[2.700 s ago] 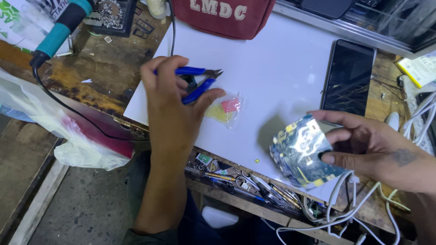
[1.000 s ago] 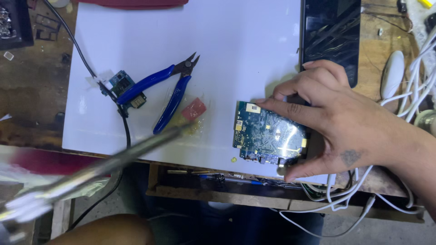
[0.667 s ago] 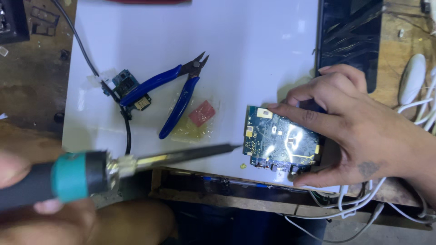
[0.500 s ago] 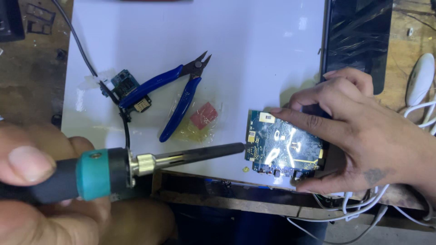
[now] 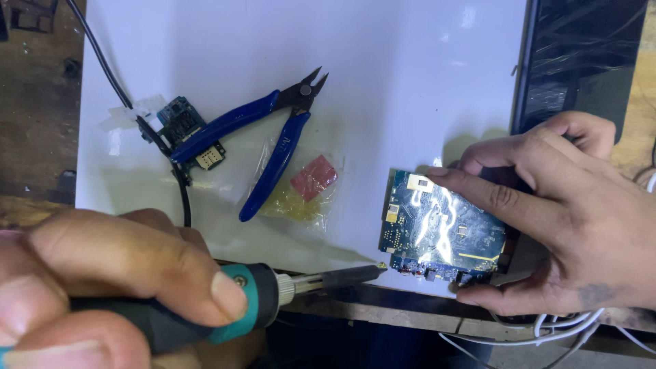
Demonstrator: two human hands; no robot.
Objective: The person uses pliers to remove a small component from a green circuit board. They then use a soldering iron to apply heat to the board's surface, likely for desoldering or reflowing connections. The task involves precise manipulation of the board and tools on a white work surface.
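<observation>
The left hand [image 5: 116, 287] is wrapped around the teal-and-black handle of a soldering iron [image 5: 273, 294], fingers pressed closed on the grip. The iron's long axis runs almost level, left to right, and its dark metal tip ends just beside the lower left corner of a blue rectangular circuit board [image 5: 441, 232], near the small connectors along the board's near edge. The right hand [image 5: 553, 219] steadies the board from the right, index finger laid across its top edge and thumb under its lower edge, pinching it flat on the white sheet [image 5: 383, 89] covering the tabletop. Blue-handled cutting pliers [image 5: 256, 140] and a small clear bag holding a red piece [image 5: 307, 184] lie apart to the upper left.
</observation>
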